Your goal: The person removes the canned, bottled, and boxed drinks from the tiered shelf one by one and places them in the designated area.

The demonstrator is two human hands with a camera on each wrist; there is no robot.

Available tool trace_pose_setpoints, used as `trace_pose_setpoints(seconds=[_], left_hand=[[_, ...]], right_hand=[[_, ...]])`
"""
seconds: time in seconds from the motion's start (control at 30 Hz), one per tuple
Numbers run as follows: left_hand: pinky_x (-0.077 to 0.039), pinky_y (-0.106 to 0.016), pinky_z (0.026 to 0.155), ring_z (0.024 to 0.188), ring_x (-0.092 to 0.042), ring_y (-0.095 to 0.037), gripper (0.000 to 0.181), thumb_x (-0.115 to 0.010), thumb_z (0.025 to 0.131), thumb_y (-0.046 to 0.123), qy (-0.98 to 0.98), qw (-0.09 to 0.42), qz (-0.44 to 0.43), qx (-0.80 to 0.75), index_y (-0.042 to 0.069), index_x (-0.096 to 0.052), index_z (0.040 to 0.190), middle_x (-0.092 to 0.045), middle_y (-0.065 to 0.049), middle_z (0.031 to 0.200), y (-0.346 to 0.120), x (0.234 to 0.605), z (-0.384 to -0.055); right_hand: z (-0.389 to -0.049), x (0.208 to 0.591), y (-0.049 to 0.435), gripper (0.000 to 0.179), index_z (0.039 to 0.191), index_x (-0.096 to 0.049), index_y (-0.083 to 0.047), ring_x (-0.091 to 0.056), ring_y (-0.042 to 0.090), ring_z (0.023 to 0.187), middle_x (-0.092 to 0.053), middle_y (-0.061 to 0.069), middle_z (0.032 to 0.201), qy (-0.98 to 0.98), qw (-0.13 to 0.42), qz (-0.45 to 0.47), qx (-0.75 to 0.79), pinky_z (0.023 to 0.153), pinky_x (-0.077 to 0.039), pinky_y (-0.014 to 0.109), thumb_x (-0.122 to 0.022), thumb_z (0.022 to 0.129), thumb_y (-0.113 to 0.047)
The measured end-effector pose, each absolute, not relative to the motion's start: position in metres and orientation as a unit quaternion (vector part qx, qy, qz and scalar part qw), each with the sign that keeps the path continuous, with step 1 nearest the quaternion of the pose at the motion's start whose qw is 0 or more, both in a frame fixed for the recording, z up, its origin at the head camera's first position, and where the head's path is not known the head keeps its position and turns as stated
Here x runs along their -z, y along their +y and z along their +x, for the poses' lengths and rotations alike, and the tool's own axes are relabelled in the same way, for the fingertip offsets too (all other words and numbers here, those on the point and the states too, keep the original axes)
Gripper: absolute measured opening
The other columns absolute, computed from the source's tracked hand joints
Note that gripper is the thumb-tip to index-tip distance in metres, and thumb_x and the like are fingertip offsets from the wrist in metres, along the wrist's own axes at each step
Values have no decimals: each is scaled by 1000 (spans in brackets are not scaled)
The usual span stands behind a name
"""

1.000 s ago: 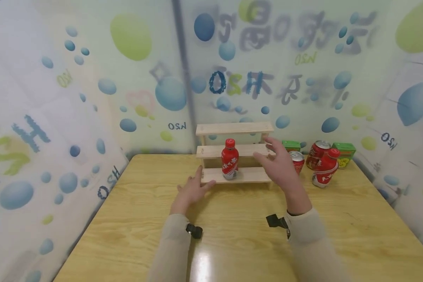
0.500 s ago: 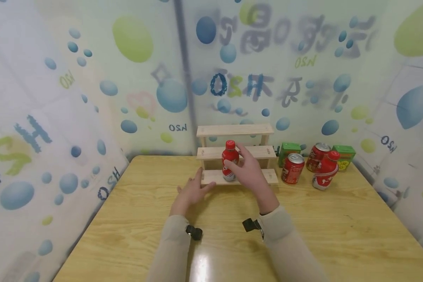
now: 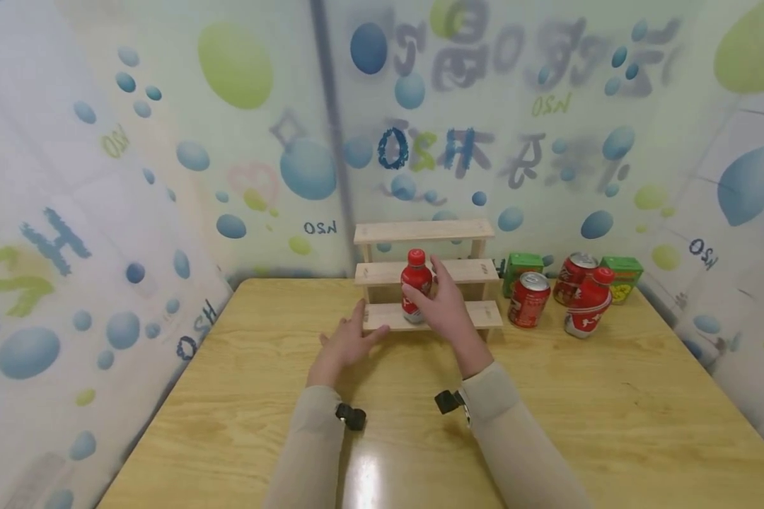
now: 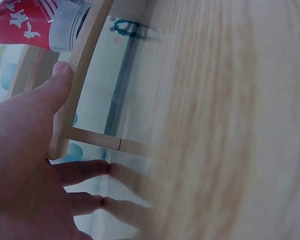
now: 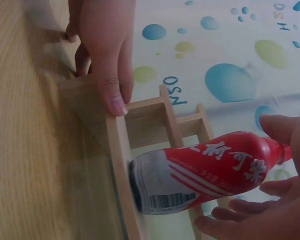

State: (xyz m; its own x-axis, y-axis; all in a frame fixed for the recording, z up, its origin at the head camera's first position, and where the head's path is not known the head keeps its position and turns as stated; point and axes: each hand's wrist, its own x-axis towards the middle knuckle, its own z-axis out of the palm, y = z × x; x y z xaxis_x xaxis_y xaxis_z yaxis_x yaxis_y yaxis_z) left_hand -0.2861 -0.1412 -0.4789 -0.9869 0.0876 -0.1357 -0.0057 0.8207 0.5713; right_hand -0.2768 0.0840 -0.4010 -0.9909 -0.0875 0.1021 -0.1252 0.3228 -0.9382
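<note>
A red bottle (image 3: 417, 283) with a red cap and white lettering stands upright on the bottom shelf of a small wooden three-tier rack (image 3: 458, 314). My right hand (image 3: 447, 302) is at the bottle's right side, thumb in front and fingers behind. In the right wrist view the fingers of that hand (image 5: 285, 195) look loosely extended around the bottle (image 5: 210, 172), and the thumb seems slightly apart from it. My left hand (image 3: 346, 341) rests at the rack's left end. Its thumb (image 4: 62, 75) touches the bottom shelf's front edge; its other fingers reach past the end.
To the rack's right stand a red can (image 3: 529, 300), a second can (image 3: 573, 277), another red bottle (image 3: 588, 304), and two green boxes (image 3: 521, 267), (image 3: 620, 277). A patterned wall covering (image 3: 261, 141) rises behind the wooden table (image 3: 248, 396).
My right hand has moved left from the rack's right end to the bottle, then stayed nearly still. The left hand has kept its place. The bottle remains on the bottom shelf.
</note>
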Motion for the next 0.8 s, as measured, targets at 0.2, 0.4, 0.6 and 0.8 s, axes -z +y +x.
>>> trace_pose_setpoints(seconds=[0.2, 0.4, 0.6, 0.8], left_hand=[[3, -86, 123, 163, -21, -50, 100, -51, 101, 75, 950, 83, 21, -299, 20, -10, 173, -33, -19, 173, -141, 477, -285], [3, -86, 123, 163, -21, -49, 99, -52, 100, 74, 951, 84, 22, -298, 21, -11, 173, -33, -18, 174, -140, 476, -284], [3, -85, 123, 163, -21, -49, 101, -52, 99, 76, 951, 83, 21, -297, 22, -11, 173, -34, -18, 173, -141, 478, -286], [2, -85, 123, 163, -22, -49, 100, -52, 99, 76, 952, 80, 19, -296, 22, -11, 173, -34, -20, 173, -142, 479, -285]], right_hand=[[-279, 408, 83, 88, 172, -18, -19, -45, 38, 155, -42, 14, 169, -804, 11, 75, -590, 125, -41, 62, -70, 104, -39], [-278, 410, 83, 82, 171, -21, -17, -50, 42, 150, -47, 18, 164, -802, 15, 88, -590, 122, -45, 61, -68, 106, -34], [-280, 412, 85, 79, 170, -25, -18, -51, 43, 149, -47, 20, 163, -802, 16, 81, -591, 122, -45, 62, -68, 105, -33], [-281, 413, 84, 83, 168, -30, -14, -53, 41, 145, -44, 18, 160, -810, 12, 66, -582, 120, -48, 60, -74, 101, -35]])
